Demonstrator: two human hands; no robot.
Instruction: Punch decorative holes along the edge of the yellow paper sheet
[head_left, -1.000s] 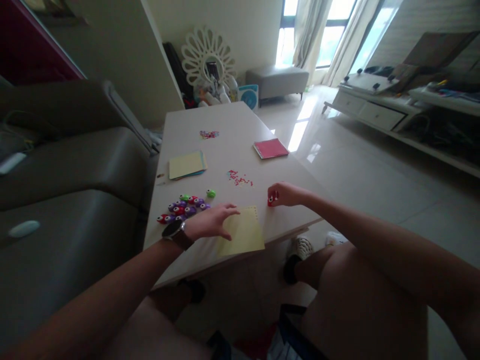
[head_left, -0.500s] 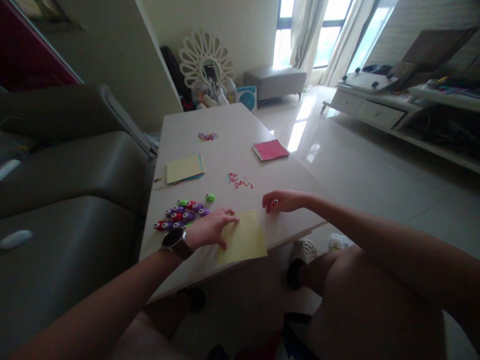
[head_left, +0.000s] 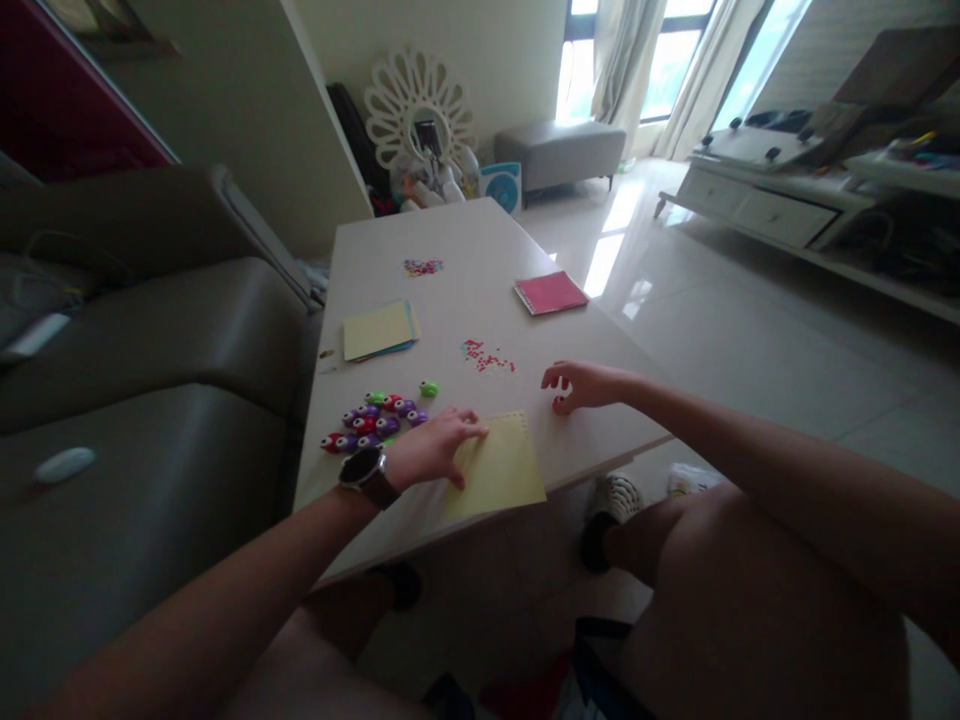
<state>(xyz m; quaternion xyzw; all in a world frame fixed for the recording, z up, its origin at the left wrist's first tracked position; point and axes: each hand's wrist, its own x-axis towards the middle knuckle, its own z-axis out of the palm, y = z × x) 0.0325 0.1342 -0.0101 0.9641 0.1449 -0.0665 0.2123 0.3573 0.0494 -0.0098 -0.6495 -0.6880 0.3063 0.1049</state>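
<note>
Yellow paper [head_left: 504, 468] lies at the near edge of a pale table [head_left: 465, 235], with a dark sofa [head_left: 150, 330] at left and a white cabinet [head_left: 757, 208] well apart at right. Colourful pieces [head_left: 366, 425] crowd beside the left hand [head_left: 435, 447], spread over the paper's left side. Right hand [head_left: 574, 388]: fingers curled, parted; whether it grips the red piece [head_left: 560, 405] I cannot tell.

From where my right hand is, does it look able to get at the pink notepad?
Probably yes: the pink notepad lies beyond your right hand on the tabletop, with nothing seen between them. A small red object shows by that hand, though whether it is held is unclear.
</note>
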